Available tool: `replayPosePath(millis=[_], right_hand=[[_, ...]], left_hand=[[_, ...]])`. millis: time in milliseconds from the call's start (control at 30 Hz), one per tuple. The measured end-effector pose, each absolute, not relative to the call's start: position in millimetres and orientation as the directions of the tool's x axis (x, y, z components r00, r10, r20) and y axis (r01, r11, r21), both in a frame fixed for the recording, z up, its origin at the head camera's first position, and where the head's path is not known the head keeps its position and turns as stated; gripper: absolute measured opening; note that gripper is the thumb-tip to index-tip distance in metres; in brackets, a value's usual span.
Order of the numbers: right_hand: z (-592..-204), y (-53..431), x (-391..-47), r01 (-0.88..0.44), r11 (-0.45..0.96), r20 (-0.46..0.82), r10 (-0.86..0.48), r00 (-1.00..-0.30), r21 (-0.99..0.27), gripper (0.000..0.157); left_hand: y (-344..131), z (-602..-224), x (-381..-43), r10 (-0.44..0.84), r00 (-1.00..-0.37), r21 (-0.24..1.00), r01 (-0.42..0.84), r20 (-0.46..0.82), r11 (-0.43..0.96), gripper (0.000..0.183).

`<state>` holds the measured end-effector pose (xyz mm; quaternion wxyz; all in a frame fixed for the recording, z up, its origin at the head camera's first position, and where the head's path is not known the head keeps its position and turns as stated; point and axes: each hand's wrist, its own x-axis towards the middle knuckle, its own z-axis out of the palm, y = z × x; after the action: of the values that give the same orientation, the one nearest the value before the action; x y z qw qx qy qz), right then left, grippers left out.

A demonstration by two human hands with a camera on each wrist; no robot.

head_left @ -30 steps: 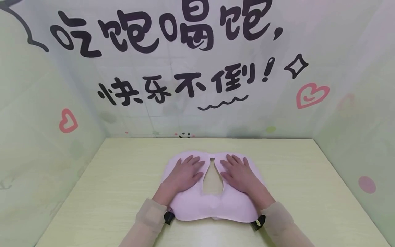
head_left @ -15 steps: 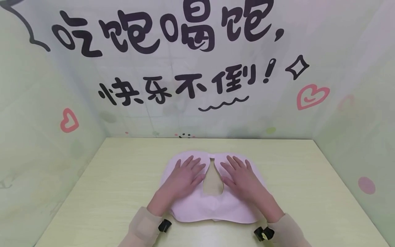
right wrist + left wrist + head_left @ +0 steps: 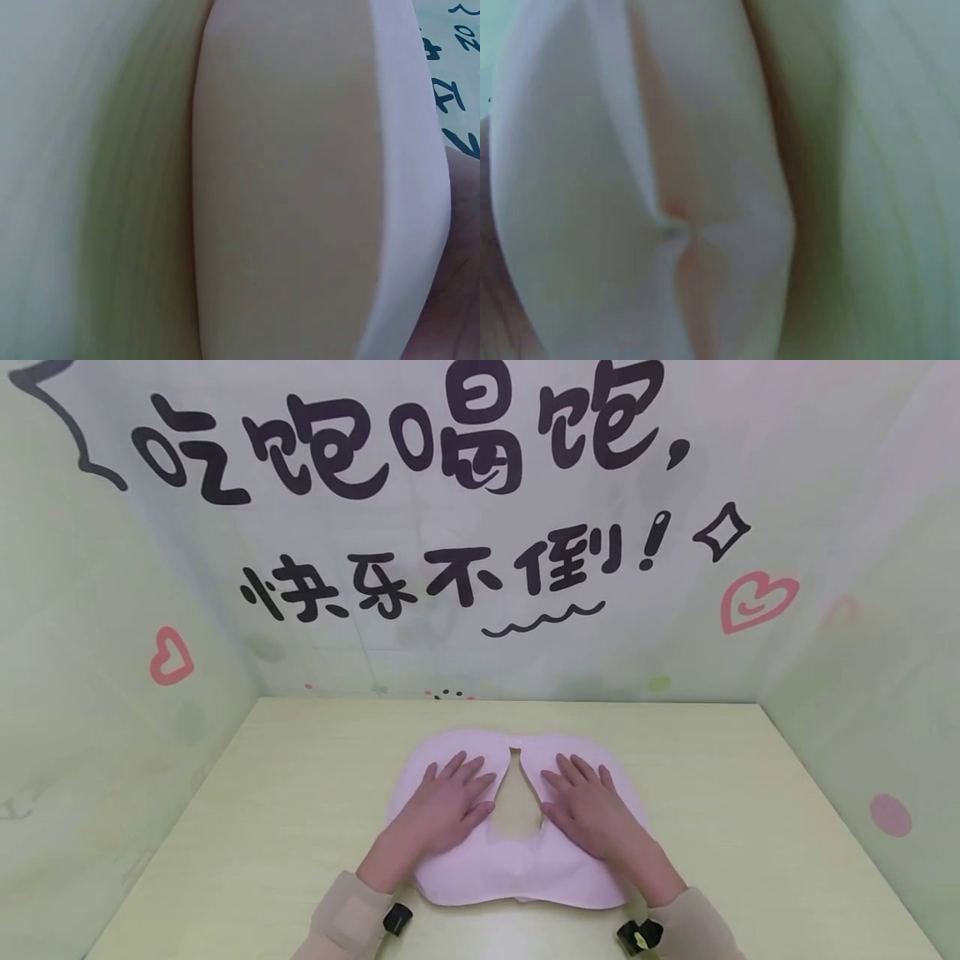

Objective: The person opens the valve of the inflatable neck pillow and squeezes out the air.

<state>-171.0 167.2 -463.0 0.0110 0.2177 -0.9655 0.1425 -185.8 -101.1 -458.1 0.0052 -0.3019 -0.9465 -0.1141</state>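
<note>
A pale pink cushion-like pad (image 3: 517,872) with an elongated hole in its middle lies on the table. My left hand (image 3: 442,806) rests on its left half, fingers spread and nearly straight. On the other half lies my right hand (image 3: 592,806), palm down with fingers extended. Both thumbs lie near the edges of the hole. In the left wrist view the pad's side (image 3: 720,150) shows a fold or seam. A smooth side of the pad (image 3: 292,187) fills much of the right wrist view.
The light wooden table (image 3: 300,793) extends on both sides of the pad. A printed back wall (image 3: 450,643) with black lettering stands behind it, and side walls enclose the table left and right. Small black devices (image 3: 397,919) sit at the wrists.
Both wrists have drawn back a little toward the near edge, and the hands have slid slightly nearer on the pad. The pad's place on the table looks nearly the same.
</note>
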Motion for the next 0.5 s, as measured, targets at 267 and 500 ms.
replayPosePath(millis=[267,500], right_hand=[[-468.4,167.9,-167.9,-0.412,0.869,0.072,-0.409,-0.91,-0.274,0.054],[-473.3,169.6,-167.6,-0.421,0.875,0.083,-0.414,-0.907,-0.241,0.055]], left_hand=[[-101.5,-467.1,-185.3,0.562,-0.822,0.204,0.567,0.086,0.798,0.05],[-102.0,-469.2,-184.9,0.558,-0.828,0.173,0.558,0.053,0.812,0.052]])
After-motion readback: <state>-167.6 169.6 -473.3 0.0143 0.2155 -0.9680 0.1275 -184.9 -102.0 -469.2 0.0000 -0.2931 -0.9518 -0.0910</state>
